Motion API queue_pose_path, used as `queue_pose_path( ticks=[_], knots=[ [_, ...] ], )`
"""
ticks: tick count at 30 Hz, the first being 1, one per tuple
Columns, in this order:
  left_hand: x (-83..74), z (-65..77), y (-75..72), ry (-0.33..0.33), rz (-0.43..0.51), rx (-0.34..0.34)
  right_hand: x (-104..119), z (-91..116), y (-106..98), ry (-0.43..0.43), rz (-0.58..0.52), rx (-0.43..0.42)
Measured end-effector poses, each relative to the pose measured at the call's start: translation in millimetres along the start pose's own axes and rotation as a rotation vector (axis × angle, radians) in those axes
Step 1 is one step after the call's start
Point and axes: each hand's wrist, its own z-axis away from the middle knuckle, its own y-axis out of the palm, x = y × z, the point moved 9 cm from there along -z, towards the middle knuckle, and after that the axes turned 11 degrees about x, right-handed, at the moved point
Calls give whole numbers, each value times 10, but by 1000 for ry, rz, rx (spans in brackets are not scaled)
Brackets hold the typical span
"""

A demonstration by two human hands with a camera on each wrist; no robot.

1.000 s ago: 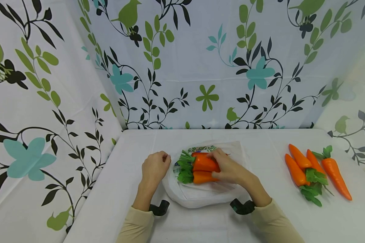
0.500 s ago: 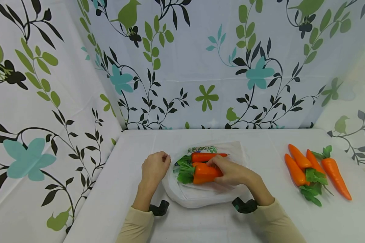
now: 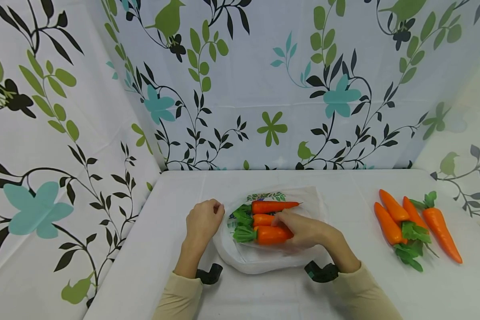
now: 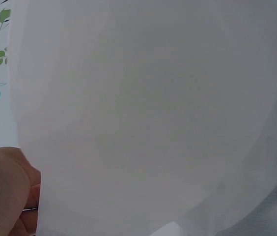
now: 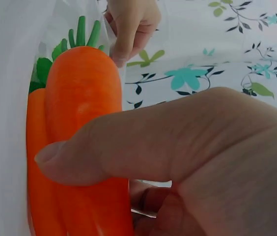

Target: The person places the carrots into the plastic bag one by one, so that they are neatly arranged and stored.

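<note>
A white plastic bag [image 3: 244, 266] with a leaf print lies on the table, its side filling much of the left wrist view. My left hand [image 3: 204, 221] pinches its left edge with curled fingers. Inside or on the bag, three orange carrots with green tops lie side by side: a far carrot [image 3: 273, 206], a middle carrot [image 3: 262, 220] and a near carrot [image 3: 273, 235]. My right hand [image 3: 304, 229] grips the near carrot by its right end. In the right wrist view my thumb lies across this carrot [image 5: 84, 83]; its tip is hidden.
Several more carrots [image 3: 390, 224] lie in a loose group at the right of the white table [image 3: 352, 191]. One carrot [image 3: 442, 233] is the rightmost. A patterned cloth [image 3: 240, 106] hangs behind the table.
My right hand has drawn the near carrot toward me, apart from the others, so the far and middle carrots now show. My left hand has stayed in place.
</note>
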Motion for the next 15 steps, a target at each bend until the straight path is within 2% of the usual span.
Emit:
queue_pose_path(
  ticks=[7,15],
  knots=[
    [6,2,-4,-1,0,-1,74,4,48,15,49,35],
    [8,1,-8,2,3,-4,66,-26,131,103,19,74]
  ],
)
